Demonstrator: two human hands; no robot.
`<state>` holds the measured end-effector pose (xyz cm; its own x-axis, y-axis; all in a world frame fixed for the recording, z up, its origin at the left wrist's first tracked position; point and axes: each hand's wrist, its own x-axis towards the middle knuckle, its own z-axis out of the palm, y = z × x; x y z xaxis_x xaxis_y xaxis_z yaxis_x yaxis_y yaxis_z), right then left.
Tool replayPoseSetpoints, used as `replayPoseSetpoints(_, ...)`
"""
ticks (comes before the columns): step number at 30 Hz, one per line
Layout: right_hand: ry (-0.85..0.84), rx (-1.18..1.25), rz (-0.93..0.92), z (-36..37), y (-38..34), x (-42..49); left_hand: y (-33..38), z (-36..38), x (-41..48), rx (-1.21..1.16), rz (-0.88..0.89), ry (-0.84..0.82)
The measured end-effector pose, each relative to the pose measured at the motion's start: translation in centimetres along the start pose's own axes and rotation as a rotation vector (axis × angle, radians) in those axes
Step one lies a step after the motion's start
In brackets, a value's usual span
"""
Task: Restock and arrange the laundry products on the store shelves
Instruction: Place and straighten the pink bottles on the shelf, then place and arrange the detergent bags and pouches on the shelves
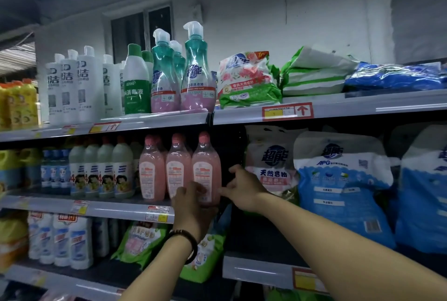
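Note:
Three pink bottles with pink caps stand in a row on the middle shelf (121,207). My left hand (193,208), with a dark bead bracelet on the wrist, wraps around the base of the rightmost pink bottle (206,167). My right hand (243,188) is just right of that bottle, fingertips touching its lower right side, other fingers spread in the dark gap beside it.
Teal pump bottles (197,70), white bottles (70,87) and powder bags (246,78) fill the top shelf. Right of the gap stand a pink-white bag (271,162) and blue bags (338,184). Green pouches (140,240) and white bottles sit on the lower shelf.

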<state>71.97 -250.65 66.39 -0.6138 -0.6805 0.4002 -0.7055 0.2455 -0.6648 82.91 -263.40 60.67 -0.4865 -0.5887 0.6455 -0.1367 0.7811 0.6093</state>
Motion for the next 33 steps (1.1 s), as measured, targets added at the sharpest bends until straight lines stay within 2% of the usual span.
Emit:
replayPoseSetpoints(5, 0.065, -0.034, -0.045, -5.1, 1.6, -3.6, 4.0, 1.5, -2.5, -0.003, 0.201, 0.081)
replayPoseSetpoints(8, 0.116, -0.093, -0.055, -7.8, 3.7, -6.0, 8.3, 3.5, -4.5, -0.076, 0.248, -0.054)
replayPoseSetpoints(15, 0.118, -0.182, 0.095, -15.9, 9.6, -13.2, 16.9, 11.4, -9.2, -0.277, 0.224, -0.293)
replayPoseSetpoints(22, 0.255, -0.224, 0.319, -23.0, 16.7, -18.6, 22.5, 18.6, -11.8, -0.252, 0.246, -0.448)
replayPoseSetpoints(26, 0.354, -0.187, 0.317, -23.8, 19.2, -19.5, 23.4, 21.0, -12.1, -0.167, 0.197, -0.331)
replayPoseSetpoints(28, 0.357, -0.146, 0.312, -23.4, 19.8, -19.5, 22.8, 21.5, -11.4, -0.138, 0.140, -0.216)
replayPoseSetpoints(31, 0.327, -0.113, 0.289, -22.5, 20.7, -18.6, 21.3, 21.7, -9.9, -0.104, 0.146, -0.054)
replayPoseSetpoints(33, 0.325, -0.062, 0.272, -22.1, 21.3, -17.6, 19.6, 22.2, -8.4, -0.154, 0.105, -0.066)
